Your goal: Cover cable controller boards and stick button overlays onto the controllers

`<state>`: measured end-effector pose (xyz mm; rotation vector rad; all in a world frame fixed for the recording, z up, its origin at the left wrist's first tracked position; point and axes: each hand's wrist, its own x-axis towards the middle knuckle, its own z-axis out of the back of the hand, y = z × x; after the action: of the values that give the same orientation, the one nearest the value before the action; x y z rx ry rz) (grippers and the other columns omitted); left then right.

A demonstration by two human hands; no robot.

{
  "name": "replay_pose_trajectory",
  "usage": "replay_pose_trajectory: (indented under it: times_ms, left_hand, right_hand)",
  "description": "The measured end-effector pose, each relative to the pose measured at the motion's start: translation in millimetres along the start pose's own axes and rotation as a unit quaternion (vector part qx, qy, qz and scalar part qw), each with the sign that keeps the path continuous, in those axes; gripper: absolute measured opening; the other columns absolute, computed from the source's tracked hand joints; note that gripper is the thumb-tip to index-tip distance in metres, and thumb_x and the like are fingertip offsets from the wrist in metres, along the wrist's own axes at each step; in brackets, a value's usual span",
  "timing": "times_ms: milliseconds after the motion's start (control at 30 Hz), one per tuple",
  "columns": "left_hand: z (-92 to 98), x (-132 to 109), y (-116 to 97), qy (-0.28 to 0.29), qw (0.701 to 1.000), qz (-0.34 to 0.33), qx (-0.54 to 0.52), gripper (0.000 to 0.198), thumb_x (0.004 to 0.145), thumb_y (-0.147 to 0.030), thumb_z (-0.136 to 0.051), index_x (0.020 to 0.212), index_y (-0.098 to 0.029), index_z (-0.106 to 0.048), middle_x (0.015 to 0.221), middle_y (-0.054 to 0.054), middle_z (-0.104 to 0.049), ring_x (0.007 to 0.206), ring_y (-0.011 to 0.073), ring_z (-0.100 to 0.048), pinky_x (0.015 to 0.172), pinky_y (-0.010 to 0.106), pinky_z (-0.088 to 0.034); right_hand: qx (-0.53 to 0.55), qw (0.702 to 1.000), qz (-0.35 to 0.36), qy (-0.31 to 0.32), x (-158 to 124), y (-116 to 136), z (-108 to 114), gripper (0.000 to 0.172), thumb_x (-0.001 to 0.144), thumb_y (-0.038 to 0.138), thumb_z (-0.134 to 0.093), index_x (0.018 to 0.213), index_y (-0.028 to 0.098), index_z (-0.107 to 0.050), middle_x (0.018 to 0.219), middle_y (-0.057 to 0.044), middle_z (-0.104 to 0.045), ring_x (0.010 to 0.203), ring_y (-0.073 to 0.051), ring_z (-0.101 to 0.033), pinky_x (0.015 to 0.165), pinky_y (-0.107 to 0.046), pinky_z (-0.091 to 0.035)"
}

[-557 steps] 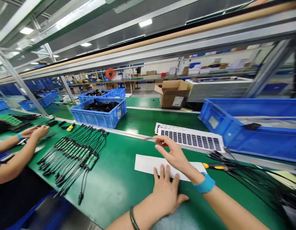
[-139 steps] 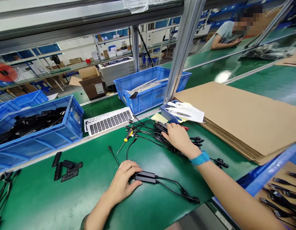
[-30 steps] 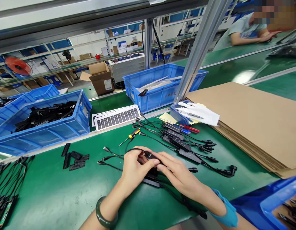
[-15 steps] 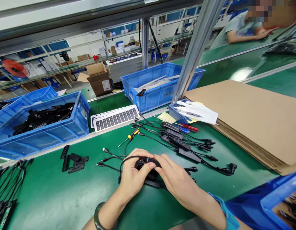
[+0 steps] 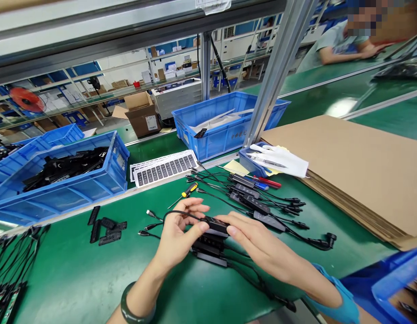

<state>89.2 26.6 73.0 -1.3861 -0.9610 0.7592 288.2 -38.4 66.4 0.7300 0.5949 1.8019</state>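
Observation:
In the head view a black inline cable controller is held above the bench between both hands. My left hand pinches its left end with the thumb, the other fingers curled loosely behind, and a black cable loops over them. The opposite end is in the grip of my right hand, thumb in front and fingers on top. Right below lie several more cable controllers, partly hidden by the hands. Another group of controllers with cables lies behind my right hand.
Loose black cover pieces and a yellow screwdriver lie on the green bench. Sticker sheets rest along the back rail. Blue bins stand left and behind. Stacked cardboard fills the right. Across the way sits a person.
My left fingers have opened out from around the controller, and my right hand has shifted slightly right. More of the controller and the pile below now shows. The view has shifted slightly.

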Motion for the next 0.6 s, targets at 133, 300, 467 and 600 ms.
replay_pose_trajectory:
  times_ms: [133,300,467,600]
  left_hand:
    - [18.3,8,-13,-0.030,0.999,0.006,0.025,0.031,0.085,-0.041,-0.068,0.101,-0.015,-0.067,0.096,0.009,-0.071,0.077,0.0152,-0.064,0.065,0.026,-0.054]
    - [52.8,28,0,-0.106,0.992,0.057,0.045,0.034,0.081,-0.037,-0.069,0.103,-0.012,-0.063,0.094,0.010,-0.069,0.073,0.0150,-0.065,0.066,0.028,-0.056]
    - [62.2,26,22,-0.155,0.933,-0.026,0.324,0.042,0.078,-0.034,-0.070,0.116,-0.019,-0.062,0.117,0.012,-0.061,0.098,0.0255,-0.063,0.084,0.043,-0.054]
    - [40.4,0,29,0.148,0.879,-0.074,0.447,0.055,0.073,-0.052,-0.077,0.118,-0.023,-0.063,0.117,0.012,-0.064,0.113,0.0299,-0.058,0.096,0.048,-0.048]
  right_hand:
    - [-0.046,0.998,0.012,-0.036,3,-12,3,0.034,0.101,0.031,-0.037,0.127,0.024,-0.058,0.111,-0.010,-0.064,0.098,-0.022,-0.065,0.081,-0.034,-0.056]
    - [-0.158,0.980,0.021,-0.116,8,-43,-11,0.032,0.097,0.022,-0.041,0.123,0.021,-0.061,0.106,-0.012,-0.061,0.092,-0.025,-0.063,0.077,-0.039,-0.056]
    - [-0.155,0.987,-0.008,-0.037,10,-73,-34,0.036,0.093,0.011,-0.039,0.117,0.019,-0.065,0.102,-0.011,-0.064,0.086,-0.023,-0.066,0.074,-0.037,-0.058]
    - [-0.118,0.992,-0.031,-0.004,5,-77,-42,0.032,0.092,0.011,-0.042,0.114,0.018,-0.064,0.104,-0.011,-0.066,0.090,-0.022,-0.066,0.080,-0.038,-0.057]
